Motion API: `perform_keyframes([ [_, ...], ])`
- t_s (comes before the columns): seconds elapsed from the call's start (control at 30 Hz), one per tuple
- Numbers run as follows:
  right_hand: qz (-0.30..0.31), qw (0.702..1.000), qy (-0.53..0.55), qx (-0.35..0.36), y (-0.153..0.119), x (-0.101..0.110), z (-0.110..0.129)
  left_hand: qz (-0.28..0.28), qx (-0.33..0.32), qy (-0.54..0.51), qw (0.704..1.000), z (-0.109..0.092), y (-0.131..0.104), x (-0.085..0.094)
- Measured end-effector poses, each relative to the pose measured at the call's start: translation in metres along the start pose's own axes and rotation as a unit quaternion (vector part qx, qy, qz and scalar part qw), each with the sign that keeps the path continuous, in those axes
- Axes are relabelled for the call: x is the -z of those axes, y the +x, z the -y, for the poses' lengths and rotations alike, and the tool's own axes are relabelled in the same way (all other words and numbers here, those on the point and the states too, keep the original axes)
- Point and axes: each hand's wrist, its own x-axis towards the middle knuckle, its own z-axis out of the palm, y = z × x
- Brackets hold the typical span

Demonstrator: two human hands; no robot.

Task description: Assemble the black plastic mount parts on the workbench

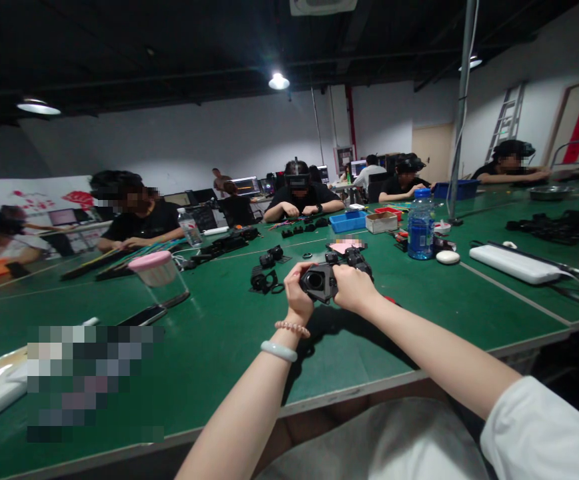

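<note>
Just above the green table, my left hand [300, 293] grips the left side of a black plastic housing [321, 281] that has a round opening in its middle. Closed around the right side of the same housing is my right hand [353, 288]; its fingertips are partly hidden behind the part. Black parts [358, 259] show just beyond my right hand, and I cannot tell whether they join the housing. Left of my hands lie more black plastic parts [264, 280] and a small black ring [307, 255]. A pink sheet [347, 245] lies behind the housing.
A lidded clear cup [158, 275] stands left on the green table [229, 360]. To the right are a blue-labelled bottle [421, 227], a white round case [448, 257] and a white power strip [517, 264]. A blue tray [348, 221] sits farther back. Several people work around the table.
</note>
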Motion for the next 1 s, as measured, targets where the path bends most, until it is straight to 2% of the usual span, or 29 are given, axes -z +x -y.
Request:
perform_keyframes([
  [0.3,0.005,1.0,0.005,0.004,0.0021,-0.0004,-0.0024,-0.006,0.007,0.001,1.0,0.0041,0.002,0.0001],
  [0.77,0.047,0.999,0.004,-0.011,0.0015,0.0075,-0.0008,-0.007,0.014,0.005,1.0,0.0036,0.0034,0.0008],
  [1.0,0.028,1.0,0.012,0.003,0.0036,0.0031,-0.0026,-0.022,0.005,0.006,1.0,0.0055,0.0067,0.0035],
])
